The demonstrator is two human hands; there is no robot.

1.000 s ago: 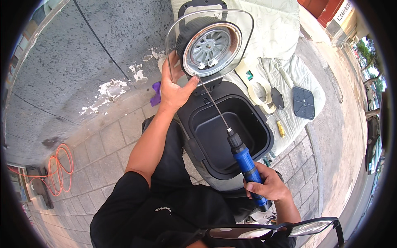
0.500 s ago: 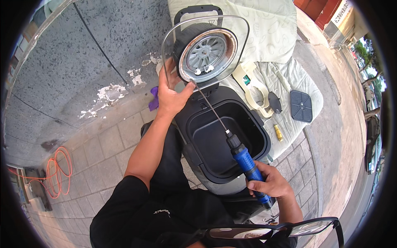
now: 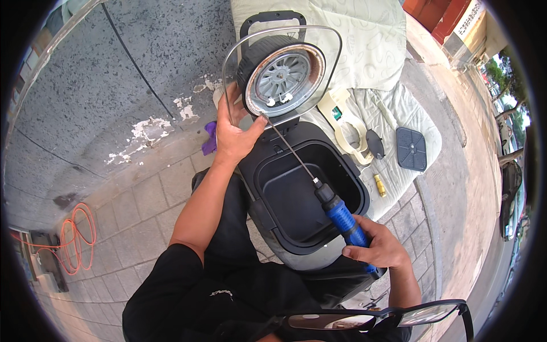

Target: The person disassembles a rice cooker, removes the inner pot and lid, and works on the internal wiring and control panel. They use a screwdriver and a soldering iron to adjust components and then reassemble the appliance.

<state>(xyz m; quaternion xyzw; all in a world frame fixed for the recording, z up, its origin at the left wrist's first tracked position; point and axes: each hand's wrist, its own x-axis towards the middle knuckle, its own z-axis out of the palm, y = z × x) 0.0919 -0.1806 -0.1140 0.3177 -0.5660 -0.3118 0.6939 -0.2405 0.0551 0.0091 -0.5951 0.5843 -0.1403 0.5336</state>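
Observation:
My right hand (image 3: 379, 245) is wrapped around a blue and black electric screwdriver (image 3: 345, 219). Its long thin bit reaches up and left to the lower rim of a round dark fan housing (image 3: 250, 71). Inside the housing sit a grey finned fan (image 3: 279, 76) and a rust-stained metal ring. My left hand (image 3: 235, 137) grips the housing's lower left edge, thumb at the bit's tip; some fingers are hidden behind. A clear, metal-edged rounded cover (image 3: 340, 43) surrounds the housing. Below stands the attached black square pot (image 3: 364, 191), open at the top.
On the pale quilted mat (image 3: 393, 102) lie a cream plastic bracket (image 3: 327, 108), a dark round disc (image 3: 375, 144), a dark square plate (image 3: 411, 149) and a small yellow screwdriver handle (image 3: 380, 185). A purple cloth (image 3: 209, 138) lies near the wall; an orange hose (image 3: 77, 239) is coiled at left.
My right hand has shifted its grip slightly up the screwdriver, and the tool has tilted a little. My left hand stays at the housing's edge.

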